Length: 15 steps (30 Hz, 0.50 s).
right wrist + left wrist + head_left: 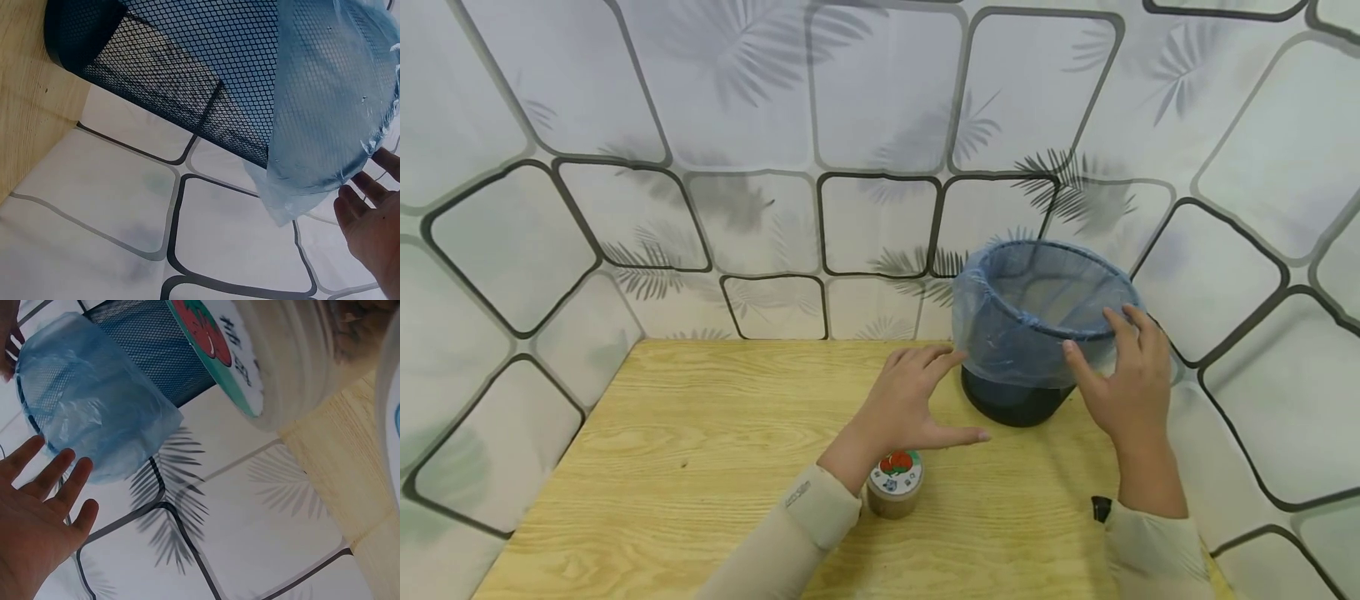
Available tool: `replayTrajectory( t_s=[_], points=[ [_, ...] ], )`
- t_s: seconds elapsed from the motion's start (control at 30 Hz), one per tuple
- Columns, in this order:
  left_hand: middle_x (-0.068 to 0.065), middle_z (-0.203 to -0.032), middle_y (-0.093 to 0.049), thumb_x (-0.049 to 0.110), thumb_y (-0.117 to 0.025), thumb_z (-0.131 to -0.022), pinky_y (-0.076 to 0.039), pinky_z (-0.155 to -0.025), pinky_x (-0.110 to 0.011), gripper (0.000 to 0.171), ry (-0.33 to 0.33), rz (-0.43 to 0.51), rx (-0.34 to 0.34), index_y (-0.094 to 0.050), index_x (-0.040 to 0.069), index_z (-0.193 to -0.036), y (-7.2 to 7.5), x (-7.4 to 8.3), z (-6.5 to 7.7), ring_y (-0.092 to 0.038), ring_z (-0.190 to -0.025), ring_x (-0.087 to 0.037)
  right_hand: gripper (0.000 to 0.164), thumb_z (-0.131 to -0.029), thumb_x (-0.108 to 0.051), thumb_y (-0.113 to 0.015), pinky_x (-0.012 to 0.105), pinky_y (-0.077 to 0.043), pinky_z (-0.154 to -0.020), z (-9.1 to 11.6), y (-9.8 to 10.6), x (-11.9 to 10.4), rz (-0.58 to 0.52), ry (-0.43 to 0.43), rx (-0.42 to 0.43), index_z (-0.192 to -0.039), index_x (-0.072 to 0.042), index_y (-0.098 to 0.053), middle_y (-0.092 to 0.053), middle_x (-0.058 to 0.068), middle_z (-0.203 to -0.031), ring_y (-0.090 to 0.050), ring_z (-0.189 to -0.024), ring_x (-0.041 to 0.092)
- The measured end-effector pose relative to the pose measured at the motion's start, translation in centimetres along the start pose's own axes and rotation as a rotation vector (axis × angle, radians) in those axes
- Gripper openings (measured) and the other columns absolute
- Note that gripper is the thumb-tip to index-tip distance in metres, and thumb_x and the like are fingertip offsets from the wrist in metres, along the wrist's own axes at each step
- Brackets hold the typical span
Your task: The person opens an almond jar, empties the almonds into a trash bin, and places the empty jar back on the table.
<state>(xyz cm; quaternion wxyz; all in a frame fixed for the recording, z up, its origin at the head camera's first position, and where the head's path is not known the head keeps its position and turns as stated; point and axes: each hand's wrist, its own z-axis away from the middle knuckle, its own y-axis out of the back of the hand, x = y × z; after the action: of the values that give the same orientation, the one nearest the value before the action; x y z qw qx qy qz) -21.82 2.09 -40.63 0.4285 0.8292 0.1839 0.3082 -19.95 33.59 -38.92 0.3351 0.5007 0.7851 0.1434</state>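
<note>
A black mesh wastebasket stands at the back right of the table. Its light-blue plastic bag is folded out over the rim and hangs down the outside. My left hand is just left of the basket, fingers and thumb spread, holding nothing. Beyond the bag in the left wrist view, the left hand shows its palm. On the basket's right, my right hand has its fingers spread at the rim. In the right wrist view, fingertips are right at the bag's folded edge.
A small jar with a tomato picture on its lid stands by my left wrist. It looms large in the left wrist view, with brown contents. Patterned cloth walls enclose the wooden table at the back and sides.
</note>
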Motion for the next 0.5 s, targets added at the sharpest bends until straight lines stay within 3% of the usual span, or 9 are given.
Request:
replayTrajectory(
  t_s=[0.5],
  points=[
    [-0.007, -0.156, -0.056, 0.079, -0.078, -0.077, -0.040, -0.122, -0.054, 0.104, -0.044, -0.032, 0.035, -0.052, 0.020, -0.158, 0.06, 0.75, -0.39, -0.054, -0.143, -0.025, 0.070, -0.101, -0.045, -0.069, 0.073, -0.032, -0.117, -0.14, 0.30, -0.13, -0.007, 0.020, -0.028, -0.149, 0.004, -0.055, -0.045, 0.029, -0.158, -0.039, -0.146, 0.054]
  ],
)
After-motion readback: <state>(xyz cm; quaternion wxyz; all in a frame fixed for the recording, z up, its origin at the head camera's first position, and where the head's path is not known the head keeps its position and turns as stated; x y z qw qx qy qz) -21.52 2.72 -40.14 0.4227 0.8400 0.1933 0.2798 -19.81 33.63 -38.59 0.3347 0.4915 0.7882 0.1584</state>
